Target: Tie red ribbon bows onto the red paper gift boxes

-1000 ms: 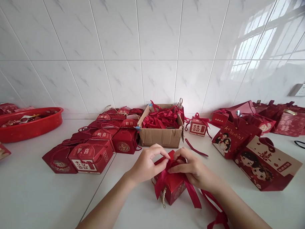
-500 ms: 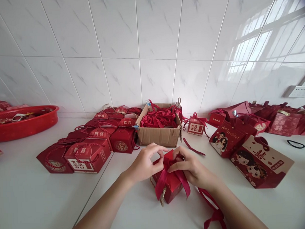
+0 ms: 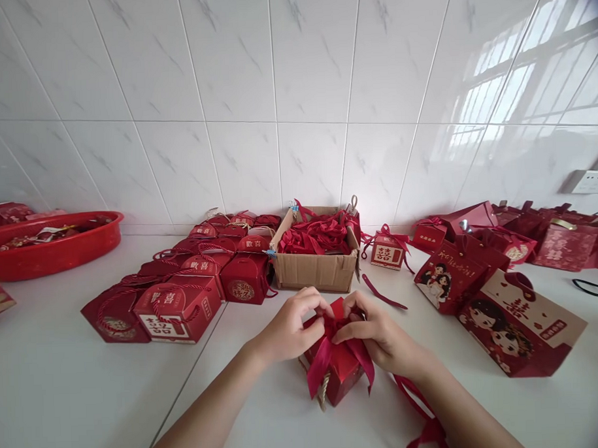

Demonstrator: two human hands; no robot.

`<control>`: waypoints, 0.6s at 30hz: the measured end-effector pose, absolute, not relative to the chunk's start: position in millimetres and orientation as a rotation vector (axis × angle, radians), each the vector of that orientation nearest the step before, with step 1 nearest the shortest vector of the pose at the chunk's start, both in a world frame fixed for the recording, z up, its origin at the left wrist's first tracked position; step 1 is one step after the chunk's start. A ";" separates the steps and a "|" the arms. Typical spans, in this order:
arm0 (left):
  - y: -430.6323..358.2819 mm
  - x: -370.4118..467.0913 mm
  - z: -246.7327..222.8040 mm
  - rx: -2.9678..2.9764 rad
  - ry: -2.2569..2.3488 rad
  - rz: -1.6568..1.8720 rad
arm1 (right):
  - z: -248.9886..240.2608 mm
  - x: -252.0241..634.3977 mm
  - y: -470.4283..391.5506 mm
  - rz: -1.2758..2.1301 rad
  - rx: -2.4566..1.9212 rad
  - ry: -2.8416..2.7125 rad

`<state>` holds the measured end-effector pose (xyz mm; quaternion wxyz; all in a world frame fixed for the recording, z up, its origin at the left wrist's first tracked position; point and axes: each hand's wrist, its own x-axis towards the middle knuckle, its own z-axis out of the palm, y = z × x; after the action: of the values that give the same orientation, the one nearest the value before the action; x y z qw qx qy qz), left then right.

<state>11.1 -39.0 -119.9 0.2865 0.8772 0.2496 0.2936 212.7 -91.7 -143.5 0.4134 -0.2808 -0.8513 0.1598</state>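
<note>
A small red gift box (image 3: 339, 373) with a twisted rope handle stands on the white table in front of me. On its top sits a dark red ribbon bow (image 3: 320, 367), its tails hanging over the near side. My left hand (image 3: 295, 325) pinches the bow from the left, thumb and forefinger closed on the ribbon. From the right, my right hand (image 3: 381, 329) grips the ribbon with curled fingers. The knot is partly hidden by my fingers. Another length of red ribbon (image 3: 415, 399) lies under my right forearm.
Several red gift boxes (image 3: 177, 313) stand in rows at left, beside a cardboard box (image 3: 315, 272) of red ribbons. Farther left is a red basin (image 3: 84, 251). Gift bags (image 3: 528, 327) stand at right, near a black loop (image 3: 590, 287). A tiled wall (image 3: 308, 67) closes the back.
My left hand's thumb and forefinger have closed in on the bow. My right hand stays at the ribbon. The whole view has shifted slightly, with things appearing a little lower and farther right.
</note>
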 end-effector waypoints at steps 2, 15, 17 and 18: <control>-40.2 11.7 -120.1 2.318 0.653 0.780 | -143.2 212.2 -91.2 0.405 -0.712 -2.140; -37.1 15.3 -126.8 2.334 0.674 0.713 | -147.5 211.5 -87.9 0.347 -0.682 -2.133; -36.5 15.0 -127.6 2.318 0.685 0.725 | -147.2 211.2 -88.0 0.336 -0.665 -2.128; -36.3 14.6 -127.9 2.310 0.687 0.731 | -146.9 210.9 -88.0 0.330 -0.652 -2.123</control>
<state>14.6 -36.3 -127.9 0.3066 0.8731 0.2597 0.2761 210.9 -88.0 -146.9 0.4333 -0.2619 -0.8521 0.1325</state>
